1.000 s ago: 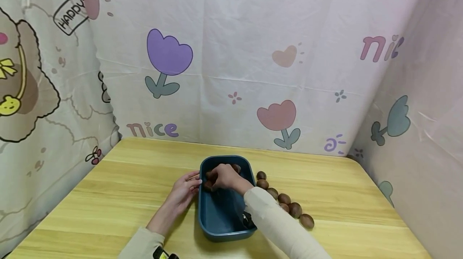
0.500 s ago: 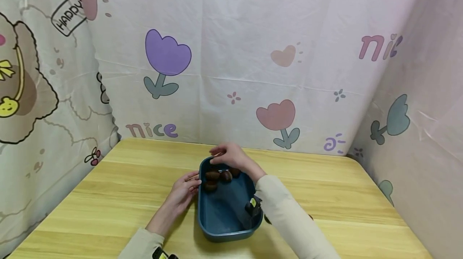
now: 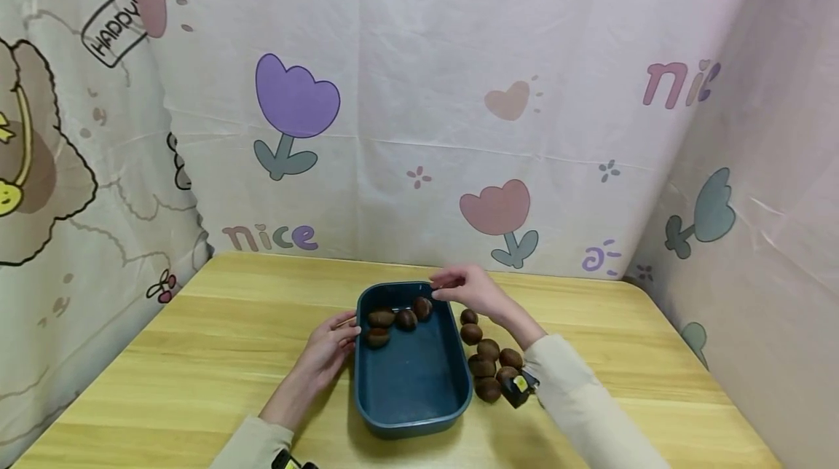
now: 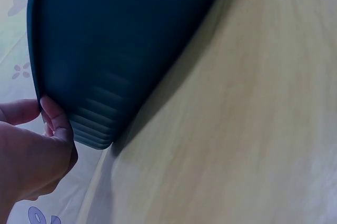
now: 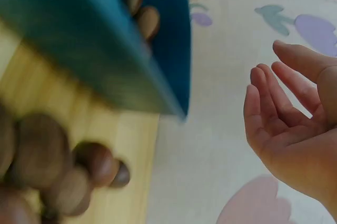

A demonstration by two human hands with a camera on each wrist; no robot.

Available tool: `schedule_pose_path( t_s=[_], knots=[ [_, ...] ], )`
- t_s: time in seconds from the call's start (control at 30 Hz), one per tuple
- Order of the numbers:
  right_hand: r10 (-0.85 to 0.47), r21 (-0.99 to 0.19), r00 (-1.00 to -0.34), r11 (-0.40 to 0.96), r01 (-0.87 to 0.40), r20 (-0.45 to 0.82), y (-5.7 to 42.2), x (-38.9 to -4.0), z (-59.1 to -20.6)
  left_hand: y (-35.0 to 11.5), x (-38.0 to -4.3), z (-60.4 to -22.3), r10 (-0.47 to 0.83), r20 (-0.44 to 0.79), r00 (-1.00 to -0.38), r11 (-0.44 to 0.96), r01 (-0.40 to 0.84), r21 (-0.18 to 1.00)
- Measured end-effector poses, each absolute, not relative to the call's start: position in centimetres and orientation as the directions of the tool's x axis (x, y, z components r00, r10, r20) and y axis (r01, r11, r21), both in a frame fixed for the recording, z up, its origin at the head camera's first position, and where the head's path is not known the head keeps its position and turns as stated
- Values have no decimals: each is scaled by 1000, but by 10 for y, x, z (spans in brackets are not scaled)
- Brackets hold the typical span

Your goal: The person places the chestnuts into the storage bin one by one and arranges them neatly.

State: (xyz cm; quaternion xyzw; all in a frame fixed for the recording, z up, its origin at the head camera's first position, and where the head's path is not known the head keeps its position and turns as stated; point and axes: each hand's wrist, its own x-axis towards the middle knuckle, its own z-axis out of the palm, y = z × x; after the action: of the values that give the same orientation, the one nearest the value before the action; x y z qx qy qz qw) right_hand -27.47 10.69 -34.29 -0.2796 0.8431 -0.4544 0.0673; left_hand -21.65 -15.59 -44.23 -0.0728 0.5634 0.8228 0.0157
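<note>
A dark blue rectangular bin (image 3: 413, 374) stands on the table, with several brown chestnuts (image 3: 406, 320) at its far end. At its left side my left hand (image 3: 325, 352) pinches the rim between thumb and fingers, as the left wrist view also shows the hand (image 4: 39, 150) on the bin's edge (image 4: 35, 71). My right hand (image 3: 478, 290) hovers by the bin's far right corner, fingers loosely bent; in the right wrist view that hand (image 5: 295, 113) is empty. More chestnuts (image 3: 488, 349) lie in a cluster right of the bin, partly hidden by the wrist camera.
The light wood table (image 3: 262, 309) ends at a printed cloth (image 3: 406, 112) behind and at both sides. A black device (image 3: 518, 387) on the right wrist hangs over the loose chestnuts. The bin's near half shows bare floor.
My right hand has let go of a chestnut inside the bin, risen over its far edge and moved right. The loose chestnuts have come back into sight. My left hand stays at the rim.
</note>
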Motion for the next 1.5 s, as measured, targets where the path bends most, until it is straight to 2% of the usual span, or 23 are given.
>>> schedule_pose_path(
  t_s=[0.13, 0.47, 0.7, 1.03, 1.23, 1.5],
  knots=[
    [-483, -801, -866, 465, -378, 129, 132, -275, -357, -156, -216, -443, -55, -137, -989, -364, -108, 925],
    [-458, -791, -885, 512, -335, 78, 188, -263, -382, -157, -215, -442, -54, -142, -988, -360, -113, 926],
    [-392, -807, -920, 539, -243, 16, 216, -245, -403, -156, -215, -443, -52, -145, -988, -360, -117, 925],
    [-254, -852, -964, 519, -66, -79, 238, -222, -423, -157, -215, -443, -37, -138, -990, -369, -115, 922],
    [-277, -860, -957, 505, -66, -89, 245, -210, -431, -156, -216, -441, -48, -146, -988, -372, -118, 921],
    [-118, -794, -991, 607, -19, -67, 236, -198, -437, -156, -215, -441, -48, -141, -989, -374, -113, 920]
  ],
)
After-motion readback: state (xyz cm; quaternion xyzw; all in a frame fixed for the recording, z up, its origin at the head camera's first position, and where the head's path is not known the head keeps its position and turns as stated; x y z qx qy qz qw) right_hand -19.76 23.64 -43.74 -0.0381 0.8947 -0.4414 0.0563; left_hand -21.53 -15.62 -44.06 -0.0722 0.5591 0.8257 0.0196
